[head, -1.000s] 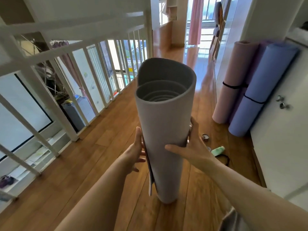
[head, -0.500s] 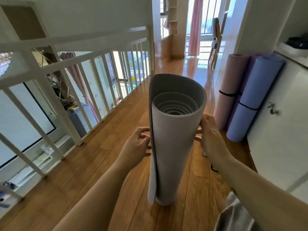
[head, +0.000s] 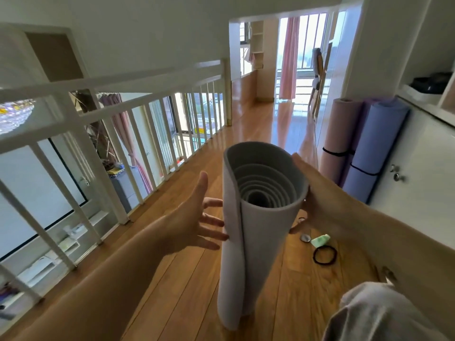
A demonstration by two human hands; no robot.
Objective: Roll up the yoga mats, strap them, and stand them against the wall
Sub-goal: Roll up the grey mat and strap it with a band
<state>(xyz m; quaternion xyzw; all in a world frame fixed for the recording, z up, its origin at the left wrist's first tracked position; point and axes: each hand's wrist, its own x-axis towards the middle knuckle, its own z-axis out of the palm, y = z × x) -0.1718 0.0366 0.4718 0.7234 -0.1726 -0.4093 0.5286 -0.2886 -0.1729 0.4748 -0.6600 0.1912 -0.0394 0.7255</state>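
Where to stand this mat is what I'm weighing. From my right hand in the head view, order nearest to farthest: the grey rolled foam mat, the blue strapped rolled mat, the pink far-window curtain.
1. grey rolled foam mat: held by the right hand, on its left.
2. blue strapped rolled mat: leaning ahead on the right.
3. pink curtain: far end, straight ahead.

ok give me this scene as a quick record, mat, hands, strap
grey mat: rolled, standing on end on the wooden floor, outer edge loose, no strap on it
left hand: open, spread fingers touching the loose edge
right hand: gripping the roll's right side near the top
black loop: lying on the floor, right of the mat
finished: pink mat and blue mat, strapped, leaning at right
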